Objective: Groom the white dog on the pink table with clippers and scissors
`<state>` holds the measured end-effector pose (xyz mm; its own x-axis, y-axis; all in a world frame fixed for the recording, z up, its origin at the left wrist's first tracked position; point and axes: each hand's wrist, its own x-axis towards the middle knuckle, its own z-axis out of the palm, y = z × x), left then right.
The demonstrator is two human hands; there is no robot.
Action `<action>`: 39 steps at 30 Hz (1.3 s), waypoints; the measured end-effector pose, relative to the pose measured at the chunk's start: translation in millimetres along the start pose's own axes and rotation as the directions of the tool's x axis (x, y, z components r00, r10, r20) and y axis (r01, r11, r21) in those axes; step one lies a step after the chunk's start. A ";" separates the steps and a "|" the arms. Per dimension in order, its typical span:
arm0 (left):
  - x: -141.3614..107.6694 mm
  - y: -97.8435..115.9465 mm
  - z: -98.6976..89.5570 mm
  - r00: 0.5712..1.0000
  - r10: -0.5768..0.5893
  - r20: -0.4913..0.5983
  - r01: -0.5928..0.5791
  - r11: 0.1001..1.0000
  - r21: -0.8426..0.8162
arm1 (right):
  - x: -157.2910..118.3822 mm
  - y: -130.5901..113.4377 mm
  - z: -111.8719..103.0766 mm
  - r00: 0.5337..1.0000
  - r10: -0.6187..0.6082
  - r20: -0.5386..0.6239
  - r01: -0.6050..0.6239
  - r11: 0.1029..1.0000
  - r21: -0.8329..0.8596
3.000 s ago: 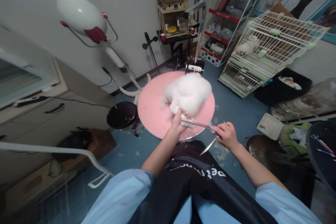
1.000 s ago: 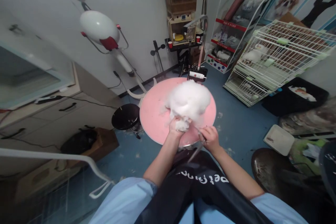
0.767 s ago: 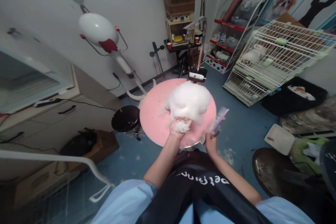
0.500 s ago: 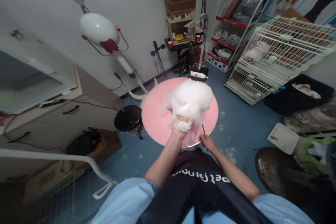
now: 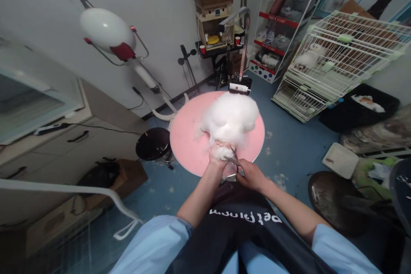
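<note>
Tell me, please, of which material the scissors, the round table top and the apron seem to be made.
Scissors: probably steel; the slim blades look grey and metallic, though too small to judge the polish. Round table top: perhaps rubber or coated board, pink and mostly matte, without wood grain visible. Apron: likely smooth synthetic cloth, dark with a faint sheen along its soft folds.

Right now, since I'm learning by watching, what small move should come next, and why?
Probably a gentle closing of the scissors with the right hand, kept clear of the left hand's fingers: the blades look parted beside the white tuft, which the left hand holds at the near side of the fluffy white animal.
</note>
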<state>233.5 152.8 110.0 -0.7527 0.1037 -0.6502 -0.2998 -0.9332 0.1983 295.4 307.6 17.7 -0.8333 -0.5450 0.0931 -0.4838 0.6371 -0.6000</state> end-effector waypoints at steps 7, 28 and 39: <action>-0.2 -0.2 -2.9 0.999 -0.010 -0.035 0.004 0.987 -0.161 | -7.5 9.8 -6.4 0.997 -0.048 0.054 0.051 0.998 -0.041; 3.2 6.0 -19.1 0.985 -0.167 0.038 0.171 0.964 -0.202 | 1.5 4.5 -40.7 0.961 -0.134 0.243 0.106 0.987 0.125; 5.4 2.6 -17.0 0.976 -0.211 0.045 0.216 0.944 -0.248 | 5.4 14.4 -76.7 0.933 -0.121 0.338 0.186 0.969 -0.164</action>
<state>238.6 145.1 94.5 -0.6981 0.3137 -0.6436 -0.3001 -0.9443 -0.1347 263.4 355.6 70.5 -0.6282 -0.7703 -0.1090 -0.6673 0.6056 -0.4336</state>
